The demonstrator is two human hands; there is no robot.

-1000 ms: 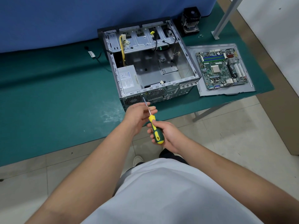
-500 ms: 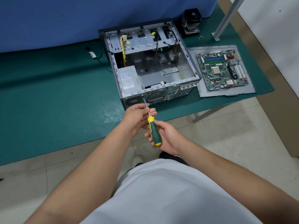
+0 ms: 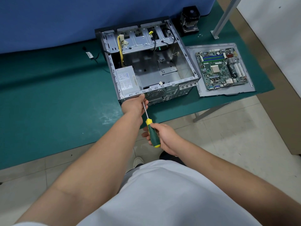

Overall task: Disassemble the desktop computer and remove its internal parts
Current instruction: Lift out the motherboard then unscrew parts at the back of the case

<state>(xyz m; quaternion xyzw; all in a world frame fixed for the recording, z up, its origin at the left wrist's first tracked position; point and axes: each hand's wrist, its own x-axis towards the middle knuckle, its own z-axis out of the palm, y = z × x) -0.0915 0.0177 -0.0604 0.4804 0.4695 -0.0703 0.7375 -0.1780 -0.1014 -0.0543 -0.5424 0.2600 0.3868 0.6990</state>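
Head view | your right hand [image 3: 164,137] grips the screwdriver [image 3: 151,130] handle | your left hand [image 3: 135,104] pinches its shaft against the rear panel of the computer case [image 3: 146,66] | case lies open on the green table [image 3: 48,103], motherboard [image 3: 222,68] just beside it

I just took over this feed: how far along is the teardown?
Done: the motherboard lies out on the metal panel beside the open case, and a cooler sits behind it. In hand: the right hand holds the screwdriver, the left hand guiding its shaft at the case's rear edge near the power supply. Left: the power supply, yellow cables and the rear fan remain inside.
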